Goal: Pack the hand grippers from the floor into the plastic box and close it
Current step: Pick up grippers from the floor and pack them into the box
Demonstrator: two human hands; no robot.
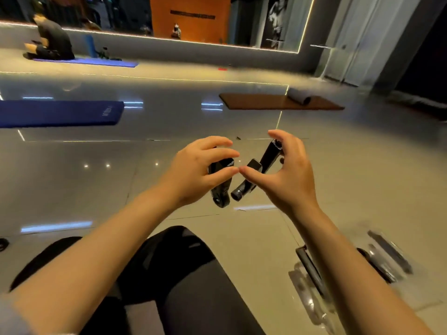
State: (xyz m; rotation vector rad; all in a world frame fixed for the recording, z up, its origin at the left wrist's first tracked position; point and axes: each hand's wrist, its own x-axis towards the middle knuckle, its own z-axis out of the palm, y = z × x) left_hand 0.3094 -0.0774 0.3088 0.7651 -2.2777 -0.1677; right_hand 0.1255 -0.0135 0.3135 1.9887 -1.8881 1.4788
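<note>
Two black hand grippers (242, 180) on floor, left hand (196, 172) and right hand (287, 175) above, fingers apart, gripping nothing, one clear plastic box (312, 296)

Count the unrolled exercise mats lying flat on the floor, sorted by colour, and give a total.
Blue flat exercise mats: 2, the near one and the far one
Brown flat exercise mat: 1
Total: 3

Bare floor (169, 189) surrounds the hand grippers (242, 180); plastic box (312, 286) lies right.
</note>
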